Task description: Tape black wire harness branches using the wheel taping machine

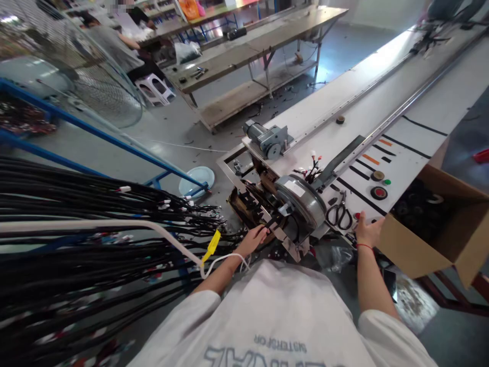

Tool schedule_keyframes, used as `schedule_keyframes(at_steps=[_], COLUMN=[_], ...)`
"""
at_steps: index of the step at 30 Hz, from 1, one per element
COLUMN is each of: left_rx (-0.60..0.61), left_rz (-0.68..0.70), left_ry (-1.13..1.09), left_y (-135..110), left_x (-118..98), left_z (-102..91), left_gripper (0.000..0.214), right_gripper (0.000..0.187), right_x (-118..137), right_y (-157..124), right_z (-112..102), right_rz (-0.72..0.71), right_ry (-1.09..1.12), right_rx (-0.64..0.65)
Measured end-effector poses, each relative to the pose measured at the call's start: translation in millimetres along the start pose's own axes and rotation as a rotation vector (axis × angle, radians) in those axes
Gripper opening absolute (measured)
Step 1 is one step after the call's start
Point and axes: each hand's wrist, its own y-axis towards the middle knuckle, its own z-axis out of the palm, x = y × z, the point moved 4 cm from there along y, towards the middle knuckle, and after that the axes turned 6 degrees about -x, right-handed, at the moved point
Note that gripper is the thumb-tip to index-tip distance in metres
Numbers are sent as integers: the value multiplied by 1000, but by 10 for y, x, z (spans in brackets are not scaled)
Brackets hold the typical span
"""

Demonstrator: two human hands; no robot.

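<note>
My left hand (254,240) is closed around the end of a black cable (272,222), just left of the taping machine's round grey drum (301,199). The cable runs toward the drum, and its far part is hidden by the machine. My right hand (369,232) rests at the near edge of the white workbench (324,148), fingers apart, one fingertip at a small red button (357,216). Black-handled scissors (340,214) lie left of that hand. Several wires with white and red connectors (311,167) stick up behind the drum.
Long black cable bundles (95,224) hang on a blue rack at my left. A cardboard box (424,250) of dark rolls stands right of the bench. A motor (265,137), tape rolls (378,176) and a red knob (379,192) sit on it. A person (114,48) sits far left.
</note>
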Motion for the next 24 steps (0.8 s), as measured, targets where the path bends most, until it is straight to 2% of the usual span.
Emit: schedule_keyframes(at_steps=[4,8,13,20,24], left_rx=[108,36,-59,-74,-99], left_rz=[-57,-53,-36,66,74], left_ry=[39,74,138,128,125], left_y=[-171,-387,-398,-192,-91], left_x=[249,328,219,-5,-132], left_z=[-35,-76,-93,15,61], left_gripper=[53,49,48,44,42], right_gripper=[100,104,103,105,103], right_x=[-35,-49,-63,-96,-98], right_y=[27,48,69,93,83], right_z=[14,28,48,80,83], right_rz=[8,-9,-6,-12,-37], right_ry=[64,77,72,111,117], right_rx=[-9,-18,-8,-21,-24])
